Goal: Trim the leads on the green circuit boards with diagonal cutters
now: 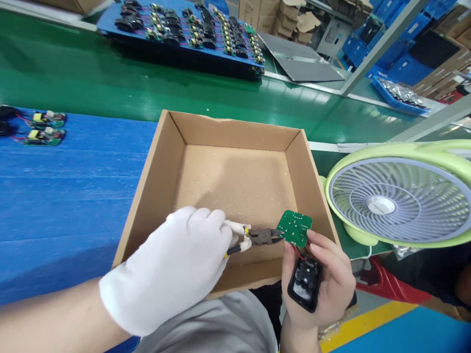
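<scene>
My left hand (172, 264), in a white glove, is closed around the handles of a pair of diagonal cutters (263, 236). Their jaws point right and meet the left edge of a small green circuit board (295, 227). My bare right hand (331, 279) pinches that board between thumb and fingers. In the same palm rests a black plastic casing (306, 280), joined to the board by red wires. Both hands are over the near right part of an open cardboard box (235, 171), whose floor is sprinkled with tiny light bits.
Two circuit boards with wires (46, 128) lie on the blue mat (91, 181) at left. A blue tray (110, 24) across the green bench (91, 83) carries rows of boards and black parts. Close on the right stands a green fan (399, 201); a metal post (384, 46) slants behind.
</scene>
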`<state>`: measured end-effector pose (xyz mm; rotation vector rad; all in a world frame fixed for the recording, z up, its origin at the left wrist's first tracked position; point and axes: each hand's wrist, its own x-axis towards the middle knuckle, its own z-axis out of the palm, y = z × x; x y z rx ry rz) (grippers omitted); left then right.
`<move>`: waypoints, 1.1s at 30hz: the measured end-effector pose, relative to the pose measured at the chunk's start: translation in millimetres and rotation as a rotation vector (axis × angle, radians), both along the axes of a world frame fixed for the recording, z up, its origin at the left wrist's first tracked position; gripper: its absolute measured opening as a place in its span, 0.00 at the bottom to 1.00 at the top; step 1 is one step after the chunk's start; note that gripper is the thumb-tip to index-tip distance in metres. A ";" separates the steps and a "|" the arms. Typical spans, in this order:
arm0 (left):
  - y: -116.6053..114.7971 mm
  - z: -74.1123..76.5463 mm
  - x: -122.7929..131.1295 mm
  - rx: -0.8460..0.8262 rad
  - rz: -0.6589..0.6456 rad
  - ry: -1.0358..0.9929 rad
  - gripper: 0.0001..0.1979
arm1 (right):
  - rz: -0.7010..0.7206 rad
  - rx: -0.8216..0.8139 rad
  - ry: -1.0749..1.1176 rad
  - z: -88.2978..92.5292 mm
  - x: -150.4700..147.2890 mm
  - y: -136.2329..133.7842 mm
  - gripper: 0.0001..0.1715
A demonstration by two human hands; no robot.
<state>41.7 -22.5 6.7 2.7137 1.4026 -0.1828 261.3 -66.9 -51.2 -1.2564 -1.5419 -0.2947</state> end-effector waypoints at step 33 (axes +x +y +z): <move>-0.4 -7.5 -4.0 0.315 -0.103 -0.186 0.15 | 0.037 -0.028 0.022 1.3 -2.9 3.7 0.24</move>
